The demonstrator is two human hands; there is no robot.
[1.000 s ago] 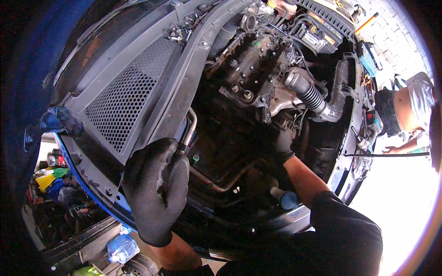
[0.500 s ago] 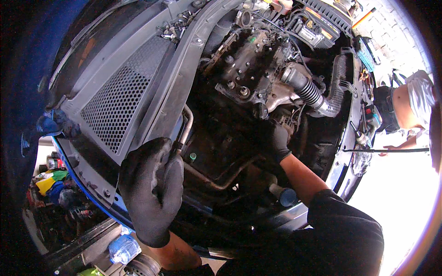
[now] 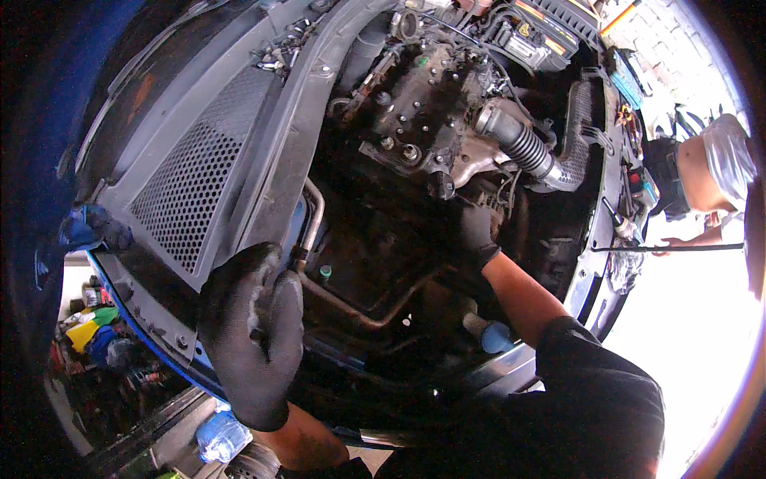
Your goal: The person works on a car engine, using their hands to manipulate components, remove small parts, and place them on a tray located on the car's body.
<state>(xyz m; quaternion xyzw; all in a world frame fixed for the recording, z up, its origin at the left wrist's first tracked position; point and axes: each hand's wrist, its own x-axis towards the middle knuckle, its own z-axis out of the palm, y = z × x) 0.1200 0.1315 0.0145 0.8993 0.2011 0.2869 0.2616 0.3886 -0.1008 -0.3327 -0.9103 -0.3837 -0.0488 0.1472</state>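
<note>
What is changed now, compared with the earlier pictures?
The view has shifted, so the engine sits further left in the picture. The left hand has drawn slightly left relative to the metal pipe, uncovering more of it. No grip is visibly taken or released. The right hand stays low beside the engine.

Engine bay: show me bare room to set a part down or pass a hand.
The perforated cowl grille looks bare between the left hand and the loose metal hardware. A dark gap opens between the bent pipe and the engine; its depth is unclear. Crowded: around the right hand and among the tools at right.
</note>
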